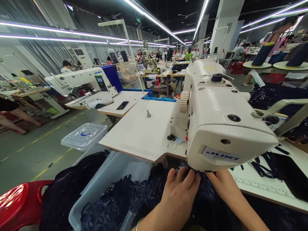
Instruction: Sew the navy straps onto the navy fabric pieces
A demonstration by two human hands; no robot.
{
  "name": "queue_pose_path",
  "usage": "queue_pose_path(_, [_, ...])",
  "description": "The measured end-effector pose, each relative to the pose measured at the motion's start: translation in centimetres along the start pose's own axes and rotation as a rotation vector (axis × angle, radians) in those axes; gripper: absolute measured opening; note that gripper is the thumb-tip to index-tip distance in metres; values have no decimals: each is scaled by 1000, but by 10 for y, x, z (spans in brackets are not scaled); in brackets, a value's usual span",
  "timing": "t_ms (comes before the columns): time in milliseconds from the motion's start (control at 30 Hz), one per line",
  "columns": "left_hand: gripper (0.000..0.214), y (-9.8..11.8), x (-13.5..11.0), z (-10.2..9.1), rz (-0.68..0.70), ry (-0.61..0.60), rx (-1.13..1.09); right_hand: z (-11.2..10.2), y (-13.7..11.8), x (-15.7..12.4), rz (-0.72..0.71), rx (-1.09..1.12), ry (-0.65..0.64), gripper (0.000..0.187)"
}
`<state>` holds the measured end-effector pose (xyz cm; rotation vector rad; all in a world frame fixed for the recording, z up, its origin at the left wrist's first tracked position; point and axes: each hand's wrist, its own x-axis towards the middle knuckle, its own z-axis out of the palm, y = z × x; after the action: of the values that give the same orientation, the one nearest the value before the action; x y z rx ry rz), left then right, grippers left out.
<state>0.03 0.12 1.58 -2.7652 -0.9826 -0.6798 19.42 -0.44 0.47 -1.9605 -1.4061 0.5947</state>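
Note:
A white JUKI sewing machine (223, 128) fills the right of the view, its head close to me. My left hand (179, 195) is just below the machine head, its fingers curled down on dark navy fabric (203, 199). Under the head's right side, my right hand (220, 181) reaches in beside the same fabric; its fingertips are hidden by the machine. Needle and presser foot are out of sight behind the head. To the left of my hands, a clear plastic bin (79, 205) holds a heap of narrow navy straps (115, 195).
A white tabletop (144, 131) adjoins the machine, with a small grey metal piece (148, 113) on it. Behind lies a phone (123, 105). A red stool (21, 205) and a clear lid (84, 136) are at left. Navy straps (264, 165) and a black device (292, 175) are at right.

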Motion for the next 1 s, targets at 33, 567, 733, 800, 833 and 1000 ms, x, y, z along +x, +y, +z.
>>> queue_pose_path(33, [33, 0, 0, -1, 4, -20, 18, -1, -1, 0, -11, -13, -11, 38])
queue_pose_path(567, [32, 1, 2, -3, 27, -6, 46, 0, 4, 0, -92, -36, -23, 36])
queue_pose_path(733, [34, 0, 1, -3, 36, -25, 47, 0, 4, -2, -97, -91, -24, 43])
queue_pose_path(800, [35, 0, 1, -3, 40, -25, 52, 1, 6, -2, -117, -114, -25, 43])
queue_pose_path(833, [35, 0, 0, -3, 42, -22, 55, 1, 7, -2, -129, -122, -24, 43])
queue_pose_path(1000, [37, -1, -2, -3, 32, -13, 75, 2, 9, -1, -163, -122, -49, 39])
